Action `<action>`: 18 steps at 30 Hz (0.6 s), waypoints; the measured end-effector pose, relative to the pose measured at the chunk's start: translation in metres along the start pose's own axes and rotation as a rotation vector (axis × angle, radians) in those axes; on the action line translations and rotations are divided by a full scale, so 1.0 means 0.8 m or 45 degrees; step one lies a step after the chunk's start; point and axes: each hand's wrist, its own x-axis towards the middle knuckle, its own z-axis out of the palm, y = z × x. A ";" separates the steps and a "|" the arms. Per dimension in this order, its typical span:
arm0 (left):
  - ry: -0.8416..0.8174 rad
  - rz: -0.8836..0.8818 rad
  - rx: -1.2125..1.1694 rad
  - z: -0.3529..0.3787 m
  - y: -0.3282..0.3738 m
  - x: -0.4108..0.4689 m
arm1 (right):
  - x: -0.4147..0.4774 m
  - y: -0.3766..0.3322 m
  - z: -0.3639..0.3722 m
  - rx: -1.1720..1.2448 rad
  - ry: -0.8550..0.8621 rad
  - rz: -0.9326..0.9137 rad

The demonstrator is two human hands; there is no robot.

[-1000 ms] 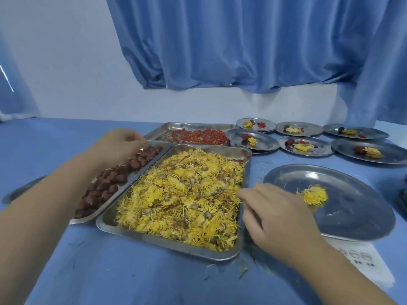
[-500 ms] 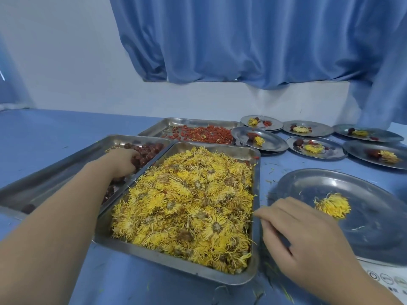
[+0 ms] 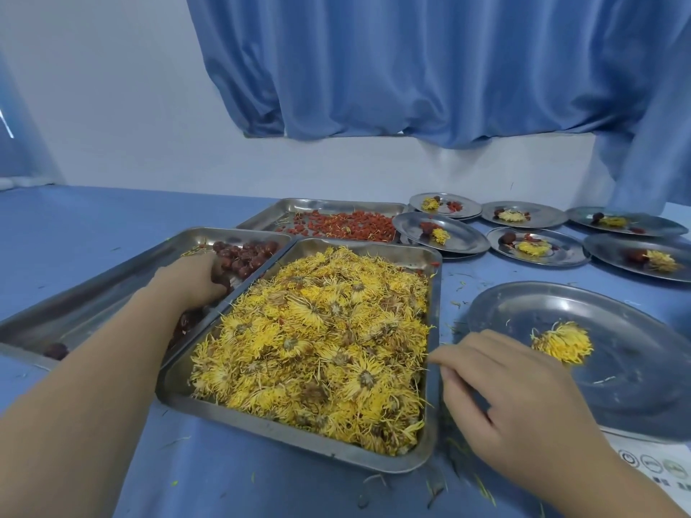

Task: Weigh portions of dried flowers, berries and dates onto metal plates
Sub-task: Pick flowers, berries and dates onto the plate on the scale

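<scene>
Stray petals litter the blue-covered bench (image 3: 232,480) at the near edge. The right hand (image 3: 516,405) lies there between the flower tray (image 3: 299,439) and the large metal plate (image 3: 628,390). Its fingers reach left to the tray's right rim, and its grip is loose and wide, holding nothing that shows. It seems parked there, ready for more flowers if the weight falls short.

The tray is heaped with dried yellow flowers (image 3: 318,338) and sits nearest the person, probably because they go on first. The plate stands on a white scale (image 3: 658,465), just right of the tray, so each transfer is short. One clump of flowers (image 3: 562,342) already lies on it; no date or berries do yet.

Further left, the left hand (image 3: 194,278) is sunk into the date tray (image 3: 93,293), its fingers curled down among the dark red dates (image 3: 246,256). I cannot tell whether its grip has closed on one, since the hand's back hides the fingertips. Judging by the plate, a date is the next portion.

Beyond lies the berry tray (image 3: 336,204), its red berries (image 3: 347,228) spread thin. At far right, six filled plates (image 3: 463,241) are set well apart from the scale, each with flowers, a date and berries, so the finished ones stay clear. A blue curtain (image 3: 411,69) hangs behind.
</scene>
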 end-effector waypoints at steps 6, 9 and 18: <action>0.024 0.066 -0.064 -0.006 0.005 -0.017 | -0.003 0.002 -0.003 0.019 0.048 0.010; 0.108 0.031 -0.176 -0.018 0.015 -0.027 | -0.004 0.007 -0.008 0.008 0.078 0.027; 0.037 0.243 -0.959 -0.093 0.129 -0.095 | -0.004 0.030 -0.039 0.597 0.410 0.703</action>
